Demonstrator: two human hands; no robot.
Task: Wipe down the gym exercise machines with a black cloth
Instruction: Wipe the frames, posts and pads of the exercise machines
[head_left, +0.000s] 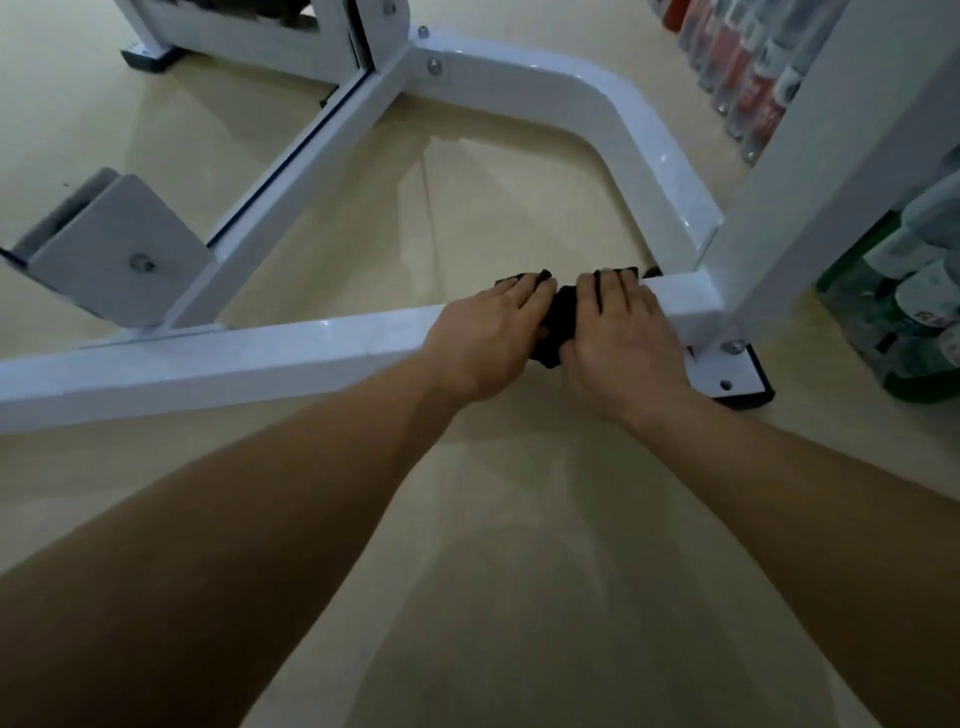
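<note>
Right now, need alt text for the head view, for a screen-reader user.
A person's left hand and right hand press a black cloth side by side onto a low white frame bar of a gym machine, near the bar's right end. Beige floor lies beneath, and bottles stand at far right.

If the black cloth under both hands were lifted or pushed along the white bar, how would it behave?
Probably floppy: the black cloth bunches and drapes over the white bar between the left hand and right hand. Likely light, being small and crumpled. It should slide easily, since the bar's paint looks glossy.
</note>
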